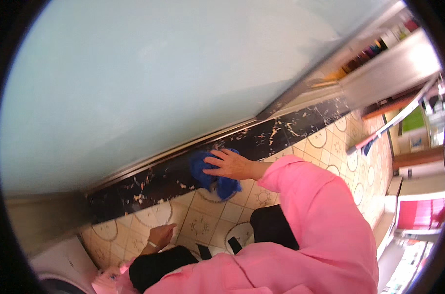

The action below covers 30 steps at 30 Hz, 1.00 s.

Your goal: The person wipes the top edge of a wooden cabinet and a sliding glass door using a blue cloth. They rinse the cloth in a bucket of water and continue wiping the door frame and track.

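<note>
A blue cloth (228, 188) lies bunched on a black marble-patterned door sill (160, 180), part of it hanging over the edge above the floor. My right hand (228, 164) presses on the cloth from above, its fingers spread over it. Along the far side of the sill run a metal track and a large frosted glass door panel (141, 84). Lower down, near my knee, my left hand (163, 235) hangs above the tiled floor with a light band at its wrist. Its fingers are partly hidden and nothing shows in them.
Patterned beige tiles (200, 224) cover the floor below the sill. At the lower left stands a white appliance (66, 257) with a round dark front. A long pole (395, 123) slants across the right side. Beyond the panel's dark frame (299, 82), blurred items sit on a shelf.
</note>
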{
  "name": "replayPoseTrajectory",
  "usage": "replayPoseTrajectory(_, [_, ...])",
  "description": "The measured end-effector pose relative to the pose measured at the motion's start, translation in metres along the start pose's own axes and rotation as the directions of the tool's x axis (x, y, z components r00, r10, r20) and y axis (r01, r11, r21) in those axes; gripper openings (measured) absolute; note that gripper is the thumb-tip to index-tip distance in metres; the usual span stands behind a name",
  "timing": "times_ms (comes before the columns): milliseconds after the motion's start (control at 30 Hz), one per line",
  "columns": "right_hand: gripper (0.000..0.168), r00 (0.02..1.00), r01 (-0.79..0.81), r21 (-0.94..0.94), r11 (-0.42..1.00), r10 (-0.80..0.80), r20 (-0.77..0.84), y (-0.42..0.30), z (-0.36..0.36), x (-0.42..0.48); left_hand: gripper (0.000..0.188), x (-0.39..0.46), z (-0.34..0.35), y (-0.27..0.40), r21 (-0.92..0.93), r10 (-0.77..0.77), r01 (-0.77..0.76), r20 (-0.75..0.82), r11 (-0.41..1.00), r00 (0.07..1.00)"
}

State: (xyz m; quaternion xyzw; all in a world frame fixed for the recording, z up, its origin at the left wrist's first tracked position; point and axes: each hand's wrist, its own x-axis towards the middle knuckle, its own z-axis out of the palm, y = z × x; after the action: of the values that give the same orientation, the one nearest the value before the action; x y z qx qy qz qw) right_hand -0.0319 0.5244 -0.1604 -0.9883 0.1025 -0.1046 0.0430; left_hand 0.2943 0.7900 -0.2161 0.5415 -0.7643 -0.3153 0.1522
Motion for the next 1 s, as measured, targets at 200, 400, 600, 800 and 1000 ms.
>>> replayPoseTrajectory(200, [0.037, 0.876, -0.388, -0.186, 0.903, 0.424, 0.231, 0.078, 0.046, -0.084, 0.026, 0.075, -0.105, 0.006, 0.277, 0.108, -0.080, -0.086, 0.958, 0.990])
replayPoseTrajectory(400, [0.030, 0.159, -0.985, 0.065, 0.157, 0.987, 0.025, 0.138, 0.044, -0.189, 0.026, 0.156, -0.173, 0.124, 0.327, 0.093, -0.029, -0.179, 0.944, 0.979])
replayPoseTrajectory(600, [0.061, -0.384, -0.872, 0.309, -0.379, 0.922, 0.047, 0.233, 0.003, -0.280, 0.028, 0.176, -0.132, 0.177, 0.200, -0.063, 0.043, 0.093, 0.979, 0.994])
replayPoseTrajectory(800, [0.068, -0.369, -0.929, 0.062, -0.365, 0.924, -0.097, 0.226, 0.053, -0.230, 0.023, 0.179, -0.096, 0.177, 0.143, -0.246, 0.215, 0.261, 0.966, 0.934])
replayPoseTrajectory(1000, [0.041, 0.344, -0.937, -0.147, 0.316, 0.906, -0.247, 0.159, 0.077, -0.203, 0.021, 0.175, -0.075, 0.149, 0.036, -0.289, 0.291, 0.290, 0.956, 0.912])
